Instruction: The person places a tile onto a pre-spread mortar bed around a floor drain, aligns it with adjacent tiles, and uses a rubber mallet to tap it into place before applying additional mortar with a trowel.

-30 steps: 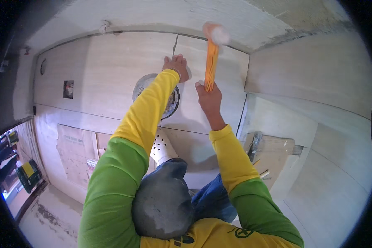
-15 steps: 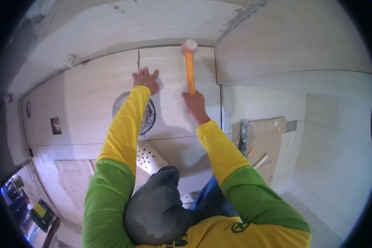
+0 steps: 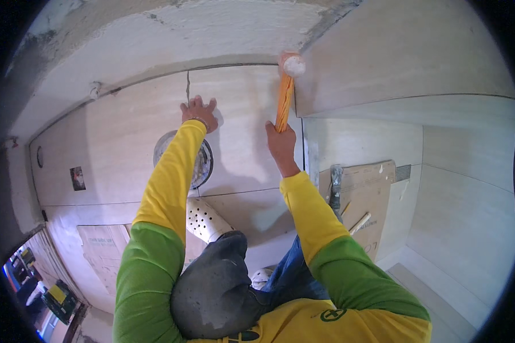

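In my right hand [image 3: 282, 147] is a mallet [image 3: 284, 103], gripped by its orange wooden handle. Its pale, whitish head is at the far right corner of a large cream floor tile [image 3: 240, 154], close to the wall; I cannot tell whether it touches the tile. My left hand [image 3: 200, 113] lies with fingers spread on the tiles, beside the joint between two of them. Under my left forearm shows part of a round dark-rimmed opening or container [image 3: 205, 166] with rough grey stuff in it; the sleeve hides the rest.
A tiled wall [image 3: 406, 57] rises at the right. Cardboard [image 3: 363, 194] lies right of me with a dark tool [image 3: 336, 186] and a pale stick [image 3: 360, 223] on it. More cardboard [image 3: 103, 246] is at the left. A small square cut-out [image 3: 78, 178] shows in the left tile.
My right hand has carried the mallet to the right, from the tile's far edge to its far right corner, and the handle now tilts. My left hand stays nearly in place.
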Demonstrator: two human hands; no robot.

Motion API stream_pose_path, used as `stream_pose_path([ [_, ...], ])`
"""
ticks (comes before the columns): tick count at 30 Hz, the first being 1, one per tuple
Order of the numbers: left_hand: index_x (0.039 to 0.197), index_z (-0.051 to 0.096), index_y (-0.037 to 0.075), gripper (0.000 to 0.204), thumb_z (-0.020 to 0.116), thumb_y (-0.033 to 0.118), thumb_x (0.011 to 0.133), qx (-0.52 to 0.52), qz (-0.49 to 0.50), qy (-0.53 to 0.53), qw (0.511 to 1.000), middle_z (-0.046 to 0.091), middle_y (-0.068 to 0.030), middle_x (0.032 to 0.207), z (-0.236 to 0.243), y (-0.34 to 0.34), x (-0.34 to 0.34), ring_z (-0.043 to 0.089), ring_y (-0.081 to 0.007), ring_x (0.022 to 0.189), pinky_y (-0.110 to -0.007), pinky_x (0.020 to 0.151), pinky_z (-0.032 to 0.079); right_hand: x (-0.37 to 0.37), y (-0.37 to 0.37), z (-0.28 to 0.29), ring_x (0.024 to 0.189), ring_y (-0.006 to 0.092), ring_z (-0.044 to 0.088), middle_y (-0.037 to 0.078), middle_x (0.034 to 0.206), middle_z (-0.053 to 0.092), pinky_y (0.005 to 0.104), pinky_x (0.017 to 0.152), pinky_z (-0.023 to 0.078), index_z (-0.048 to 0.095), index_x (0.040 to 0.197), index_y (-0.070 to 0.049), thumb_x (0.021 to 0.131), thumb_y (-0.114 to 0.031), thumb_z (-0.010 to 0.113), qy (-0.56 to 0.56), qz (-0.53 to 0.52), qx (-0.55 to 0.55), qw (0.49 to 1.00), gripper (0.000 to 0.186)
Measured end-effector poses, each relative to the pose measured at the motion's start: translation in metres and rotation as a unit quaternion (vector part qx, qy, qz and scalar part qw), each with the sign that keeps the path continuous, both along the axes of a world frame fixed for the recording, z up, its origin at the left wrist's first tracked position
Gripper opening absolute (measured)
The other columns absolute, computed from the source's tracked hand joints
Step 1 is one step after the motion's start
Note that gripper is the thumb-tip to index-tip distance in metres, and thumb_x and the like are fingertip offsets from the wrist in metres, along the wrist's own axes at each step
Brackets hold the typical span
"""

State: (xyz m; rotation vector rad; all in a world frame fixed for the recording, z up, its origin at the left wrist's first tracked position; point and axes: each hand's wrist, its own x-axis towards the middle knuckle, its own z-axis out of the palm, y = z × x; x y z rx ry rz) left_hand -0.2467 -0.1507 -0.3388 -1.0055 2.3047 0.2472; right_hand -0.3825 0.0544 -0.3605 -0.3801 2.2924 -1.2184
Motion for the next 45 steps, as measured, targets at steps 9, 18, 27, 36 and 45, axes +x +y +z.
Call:
stream_pose_path([
  [9, 0.153, 0.03, 0.02, 0.069, 0.053, 0.042, 0.092, -0.065, 0.014, 0.011, 0.998, 0.03, -0.0111, 0.159, -0.007, -0.007, -0.049, 0.031, -0.033, 0.145, -0.062, 0.114, 0.023, 0.027, -0.004, 0.079, 0.048, 0.0187, 0.057, 0.011, 0.064, 0.06, 0.0339, 0.047, 0.046, 0.056, 0.084, -0.001, 0.087, -0.033, 0.07, -0.039, 0.012, -0.09, 0.995, 0.036],
  [18, 0.156, 0.025, 0.019, 0.074, 0.053, 0.044, 0.092, 0.037, -0.108, 0.01, 0.993, 0.019, -0.0061, 0.164, -0.004, -0.015, -0.103, 0.02, -0.0277, 0.15, -0.059, 0.118, 0.018, 0.001, 0.002, 0.023, 0.059, 0.0303, 0.061, 0.014, 0.066, 0.06, 0.0367, 0.059, 0.049, 0.057, 0.091, 0.0, 0.087, -0.024, 0.07, -0.014, 0.037, -0.025, 0.999, 0.027],
  [27, 0.156, 0.024, 0.02, 0.074, 0.052, 0.043, 0.092, 0.048, -0.102, -0.011, 0.994, 0.016, -0.0057, 0.165, -0.006, -0.009, -0.114, 0.018, -0.0286, 0.151, -0.06, 0.119, 0.016, -0.02, 0.015, -0.009, 0.055, 0.023, 0.059, 0.013, 0.064, 0.059, 0.0356, 0.055, 0.048, 0.058, 0.086, -0.001, 0.087, -0.021, 0.07, -0.08, 0.033, 0.05, 0.995, 0.024],
  [36, 0.157, 0.023, 0.02, 0.075, 0.054, 0.037, 0.091, 0.066, -0.091, 0.017, 0.993, 0.015, -0.0045, 0.165, -0.001, -0.008, -0.107, 0.017, -0.0277, 0.151, -0.059, 0.119, 0.015, -0.026, 0.007, 0.014, 0.057, 0.0223, 0.063, 0.009, 0.066, 0.062, 0.0329, 0.052, 0.047, 0.058, 0.083, -0.001, 0.087, -0.02, 0.066, -0.239, 0.016, 0.115, 0.964, 0.021],
  [45, 0.157, 0.022, 0.02, 0.075, 0.053, 0.038, 0.091, 0.054, -0.088, 0.011, 0.995, 0.013, -0.0032, 0.166, -0.01, -0.012, -0.102, 0.016, -0.0263, 0.152, -0.059, 0.118, 0.016, -0.02, -0.008, 0.026, 0.061, 0.0328, 0.062, 0.016, 0.066, 0.061, 0.0401, 0.059, 0.049, 0.057, 0.081, 0.0, 0.086, -0.022, 0.068, -0.203, 0.05, 0.118, 0.971, 0.024],
])
